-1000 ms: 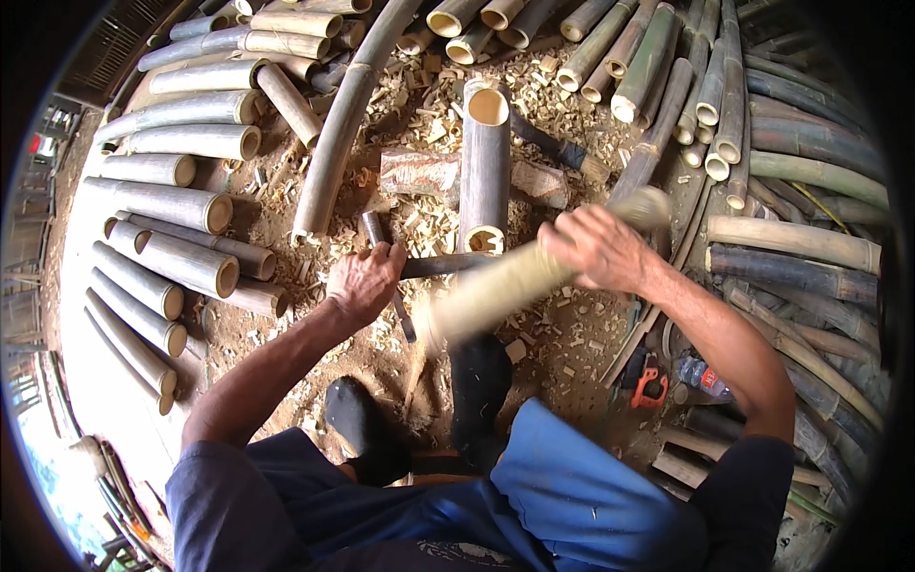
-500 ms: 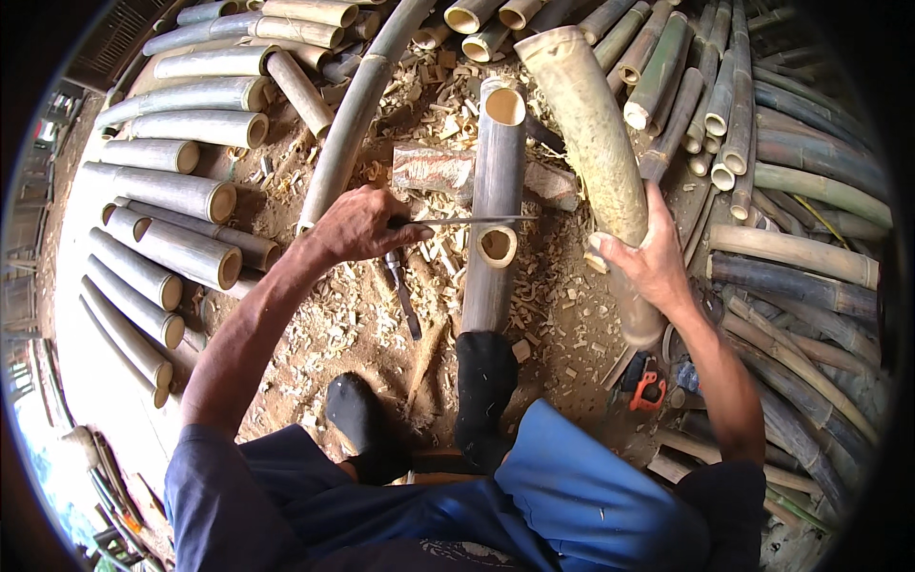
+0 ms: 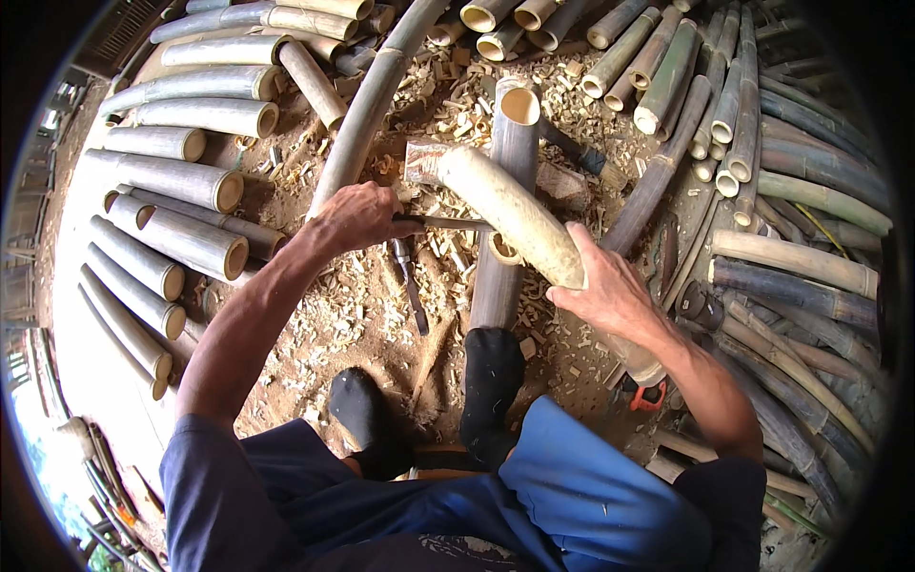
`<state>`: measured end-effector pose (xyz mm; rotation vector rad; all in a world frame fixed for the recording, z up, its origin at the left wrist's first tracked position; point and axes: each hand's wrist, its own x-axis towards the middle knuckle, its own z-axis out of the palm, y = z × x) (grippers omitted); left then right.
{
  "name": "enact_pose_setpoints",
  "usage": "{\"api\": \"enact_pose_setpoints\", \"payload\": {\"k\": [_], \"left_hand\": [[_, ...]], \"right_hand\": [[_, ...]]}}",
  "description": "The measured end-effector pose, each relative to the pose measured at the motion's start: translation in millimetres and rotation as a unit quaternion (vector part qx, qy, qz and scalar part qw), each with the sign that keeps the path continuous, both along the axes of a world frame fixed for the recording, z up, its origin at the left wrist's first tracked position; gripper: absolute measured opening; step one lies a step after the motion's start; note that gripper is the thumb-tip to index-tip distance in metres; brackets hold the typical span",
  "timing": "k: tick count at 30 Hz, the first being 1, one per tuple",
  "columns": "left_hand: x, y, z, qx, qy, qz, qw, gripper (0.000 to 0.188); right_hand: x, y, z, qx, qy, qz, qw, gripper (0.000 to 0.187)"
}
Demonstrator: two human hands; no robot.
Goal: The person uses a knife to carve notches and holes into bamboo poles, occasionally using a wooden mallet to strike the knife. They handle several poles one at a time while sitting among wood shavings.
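Observation:
My right hand [image 3: 610, 291] grips a pale peeled bamboo piece [image 3: 510, 210] that slants from the wood block [image 3: 424, 160] down past my wrist. In my left hand [image 3: 355, 217] is a knife [image 3: 448, 224], its blade laid flat against the side of that piece. Under both lies a longer grey bamboo tube [image 3: 510, 143] with an open end, my black-socked right foot [image 3: 491, 381] pressing on its near end. My left foot [image 3: 362, 410] rests on the dirt beside it.
Cut bamboo sections [image 3: 181, 181] are stacked at left, long green poles [image 3: 791, 238] at right, more at the top. A curved grey pole [image 3: 367, 105] runs up the middle. Another tool [image 3: 408, 281] lies among chips; an orange-handled tool [image 3: 643, 393] lies by my right arm.
The pale bamboo piece swung from upright at the right down onto the block in front of me. My left hand with the knife stayed near the tube's end.

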<state>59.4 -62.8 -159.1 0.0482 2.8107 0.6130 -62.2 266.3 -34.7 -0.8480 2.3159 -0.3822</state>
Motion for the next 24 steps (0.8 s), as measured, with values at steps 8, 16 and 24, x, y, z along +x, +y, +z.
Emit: {"api": "enact_pose_setpoints", "payload": {"k": [8, 16, 24], "left_hand": [[-9.3, -7.0, -4.3, 0.027, -0.028, -0.009, 0.999, 0.048], [34.1, 14.8, -2.5, -0.029, 0.141, -0.053, 0.988, 0.046], [51.5, 29.4, 6.1, -0.046, -0.044, 0.046, 0.997, 0.026]], "right_hand": [[-3.3, -13.8, -13.6, -0.054, -0.089, -0.073, 0.992, 0.062], [-25.1, -20.4, 6.9, -0.042, -0.076, -0.017, 0.996, 0.099], [-21.8, -17.6, 5.5, -0.058, -0.090, -0.018, 0.994, 0.080]]}}
